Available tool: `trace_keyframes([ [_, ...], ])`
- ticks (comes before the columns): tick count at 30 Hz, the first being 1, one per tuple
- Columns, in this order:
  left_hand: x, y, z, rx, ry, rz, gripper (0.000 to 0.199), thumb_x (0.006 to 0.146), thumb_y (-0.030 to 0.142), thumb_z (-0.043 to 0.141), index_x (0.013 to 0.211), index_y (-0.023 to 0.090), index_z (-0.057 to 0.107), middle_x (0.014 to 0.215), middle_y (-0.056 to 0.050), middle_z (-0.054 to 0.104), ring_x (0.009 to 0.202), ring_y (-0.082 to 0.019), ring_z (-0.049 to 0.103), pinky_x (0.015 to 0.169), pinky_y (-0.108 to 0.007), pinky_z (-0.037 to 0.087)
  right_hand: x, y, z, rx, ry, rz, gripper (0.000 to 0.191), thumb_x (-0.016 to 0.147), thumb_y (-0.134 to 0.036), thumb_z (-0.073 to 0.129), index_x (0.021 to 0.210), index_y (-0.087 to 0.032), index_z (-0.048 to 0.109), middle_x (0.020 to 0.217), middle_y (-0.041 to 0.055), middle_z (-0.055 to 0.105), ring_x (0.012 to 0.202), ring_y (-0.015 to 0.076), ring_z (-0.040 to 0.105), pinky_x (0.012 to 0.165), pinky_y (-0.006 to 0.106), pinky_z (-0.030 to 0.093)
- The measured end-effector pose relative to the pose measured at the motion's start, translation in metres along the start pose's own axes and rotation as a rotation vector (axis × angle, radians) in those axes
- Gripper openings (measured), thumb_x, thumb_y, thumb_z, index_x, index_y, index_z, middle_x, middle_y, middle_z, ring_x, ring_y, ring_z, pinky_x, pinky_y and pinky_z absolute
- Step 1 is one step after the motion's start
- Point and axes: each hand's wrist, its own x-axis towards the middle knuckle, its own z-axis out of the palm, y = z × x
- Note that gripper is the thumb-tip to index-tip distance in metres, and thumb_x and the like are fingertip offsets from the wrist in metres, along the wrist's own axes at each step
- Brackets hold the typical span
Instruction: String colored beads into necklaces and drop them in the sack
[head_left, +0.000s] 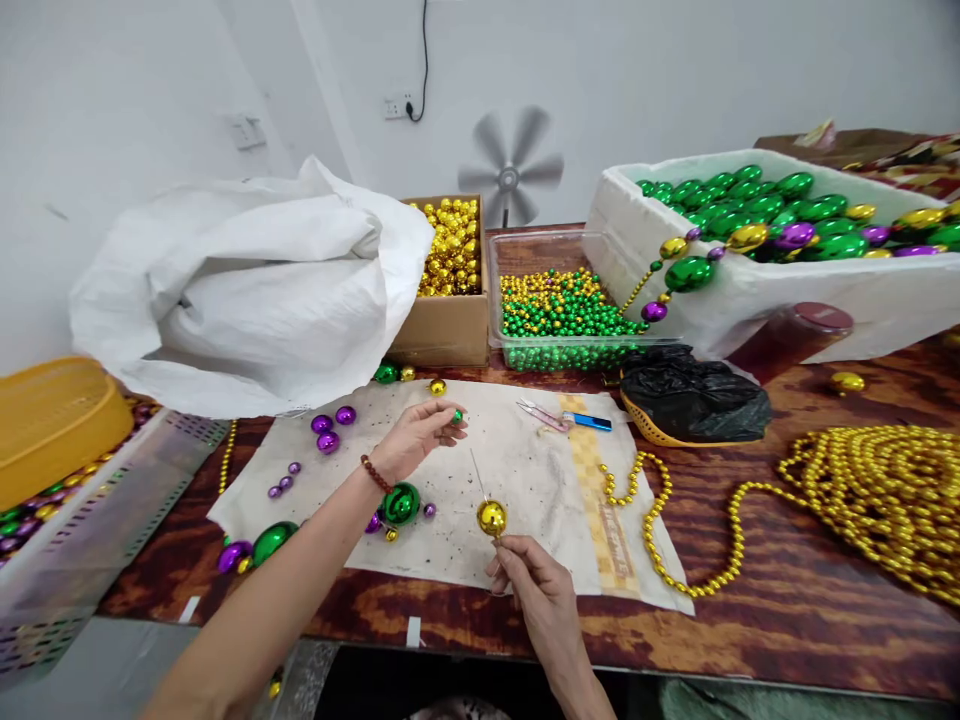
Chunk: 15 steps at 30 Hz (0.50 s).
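Note:
My left hand (420,437), with a brown bead bracelet on its wrist, pinches a small green bead (457,415) above the white cloth (540,480). Below and to its right, my right hand (536,585) grips a thin needle (478,474) beneath a shiny gold ball (492,517) threaded on it. The needle's tip points up, apart from the green bead. Near my left wrist lie a big green ball (401,503) and a small purple bead (430,510). Several purple balls (328,442) rest farther left on the cloth.
Snips (544,414) and a blue-handled tool (587,421) lie on the cloth. Behind stand a clear bin (562,343) of beads, a cardboard box (442,330) and a foam box (750,300). A white sack (285,320) bulges at left; gold bead strands (877,500) are piled at right.

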Motion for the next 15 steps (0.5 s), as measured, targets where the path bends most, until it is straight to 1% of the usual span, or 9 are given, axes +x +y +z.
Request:
trace_keyframes([
  [1,-0.009,0.002,0.004,-0.156,-0.016,-0.044,0.029,0.082,0.041,0.072,0.097,0.016,0.070,0.088,-0.007,0.072,0.076,-0.015,0.068,0.073,-0.029,0.052,-0.001,0.000,0.001,-0.008,-0.005,-0.013,0.035,0.086,-0.052,0.066,0.084,-0.018,0.071,0.065,0.0030,0.068,0.055,0.0156,0.062,0.056,0.025,0.051],
  [2,-0.017,0.004,0.008,-0.250,-0.023,-0.072,0.029,0.080,0.040,0.075,0.096,0.016,0.071,0.085,-0.006,0.072,0.075,-0.015,0.069,0.074,-0.028,0.052,-0.002,0.000,0.001,-0.015,-0.007,-0.024,0.033,0.087,-0.051,0.065,0.085,-0.018,0.071,0.065,0.0026,0.067,0.055,0.0155,0.062,0.057,0.025,0.051],
  [4,-0.028,0.005,0.013,-0.347,-0.017,-0.100,0.028,0.079,0.037,0.077,0.095,0.016,0.073,0.083,-0.006,0.072,0.074,-0.014,0.069,0.074,-0.028,0.053,-0.003,0.000,0.001,-0.030,-0.006,-0.042,0.031,0.089,-0.048,0.064,0.085,-0.018,0.071,0.064,0.0020,0.067,0.056,0.0152,0.062,0.058,0.025,0.051],
  [8,-0.036,0.004,0.018,-0.400,-0.002,-0.111,0.026,0.078,0.033,0.080,0.095,0.015,0.074,0.083,-0.006,0.073,0.073,-0.014,0.070,0.073,-0.027,0.054,-0.005,0.000,0.000,-0.073,-0.016,-0.066,0.028,0.091,-0.044,0.062,0.087,-0.019,0.071,0.064,0.0015,0.066,0.057,0.0150,0.062,0.059,0.024,0.050],
  [15,-0.039,0.003,0.019,-0.375,-0.014,-0.100,0.027,0.076,0.034,0.081,0.096,0.016,0.074,0.084,-0.006,0.074,0.072,-0.015,0.070,0.074,-0.031,0.055,-0.006,0.001,-0.001,-0.116,-0.032,-0.072,0.027,0.093,-0.043,0.059,0.089,-0.019,0.070,0.064,0.0005,0.064,0.057,0.0143,0.061,0.059,0.024,0.050],
])
